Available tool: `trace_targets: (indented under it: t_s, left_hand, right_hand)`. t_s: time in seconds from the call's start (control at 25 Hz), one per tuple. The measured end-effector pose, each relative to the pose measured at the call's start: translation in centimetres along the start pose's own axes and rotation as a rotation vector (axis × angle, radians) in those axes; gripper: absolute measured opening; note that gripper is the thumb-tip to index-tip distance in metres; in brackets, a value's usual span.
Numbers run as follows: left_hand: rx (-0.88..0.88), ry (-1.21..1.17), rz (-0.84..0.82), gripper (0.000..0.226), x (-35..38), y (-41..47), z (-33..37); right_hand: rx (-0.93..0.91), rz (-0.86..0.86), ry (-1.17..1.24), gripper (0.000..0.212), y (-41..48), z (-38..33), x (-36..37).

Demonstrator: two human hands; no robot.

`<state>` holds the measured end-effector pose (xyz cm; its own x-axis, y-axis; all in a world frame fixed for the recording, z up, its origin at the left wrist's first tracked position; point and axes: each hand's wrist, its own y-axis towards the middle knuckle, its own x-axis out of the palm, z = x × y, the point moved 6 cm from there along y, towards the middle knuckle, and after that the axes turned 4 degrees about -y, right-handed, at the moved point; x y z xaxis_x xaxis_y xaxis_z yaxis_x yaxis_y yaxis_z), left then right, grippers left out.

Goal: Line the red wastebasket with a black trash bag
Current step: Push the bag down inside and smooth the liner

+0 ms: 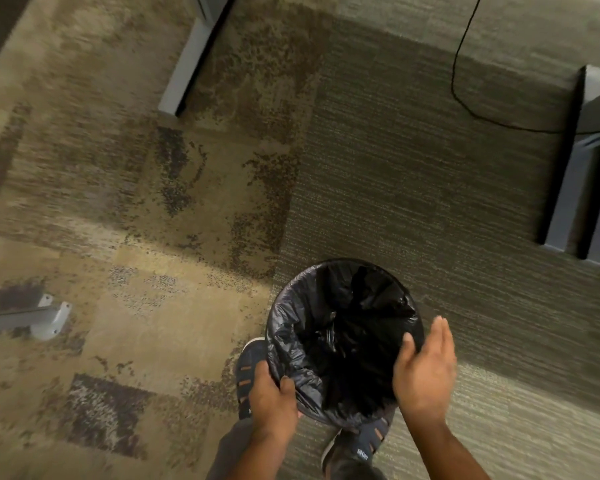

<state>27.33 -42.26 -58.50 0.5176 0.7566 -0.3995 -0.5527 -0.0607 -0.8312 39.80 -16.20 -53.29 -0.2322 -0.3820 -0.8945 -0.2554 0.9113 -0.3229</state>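
Note:
A black trash bag [340,327] fills a round wastebasket seen from above at lower centre; its crinkled plastic is folded over the whole rim, so the red basket itself is hidden. My left hand [272,400] grips the bag-covered rim at its near left side, thumb inside. My right hand [425,368] is at the near right side of the rim, fingers apart and palm turned toward the bag, holding nothing.
The basket is above patterned carpet [153,237], with my two dark sandalled feet [248,372] beneath it. Grey desk legs [187,64] stand at upper centre, at right [568,202] and at left [45,317]. A black cable [459,64] trails across the upper right floor.

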Motion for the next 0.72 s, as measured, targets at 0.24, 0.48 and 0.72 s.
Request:
trace_targets:
  t_s: [0.24,0.48,0.72]
  left_hand:
    - [-0.100,-0.163,-0.019,0.025,-4.6,0.1,0.9]
    - [-0.149,-0.407,0.091,0.023,-12.2,2.0,1.0]
    - [-0.135,-0.488,0.199,0.026,-21.3,7.9,3.0]
  right_hand:
    - [0.171,-0.246,0.216,0.052,-1.1,-0.7,1.6]
    - [0.130,-0.368,0.322,0.045,-1.9,-9.7,4.2]
    - [0.177,-0.546,0.636,0.020,-2.3,-22.8,10.4]
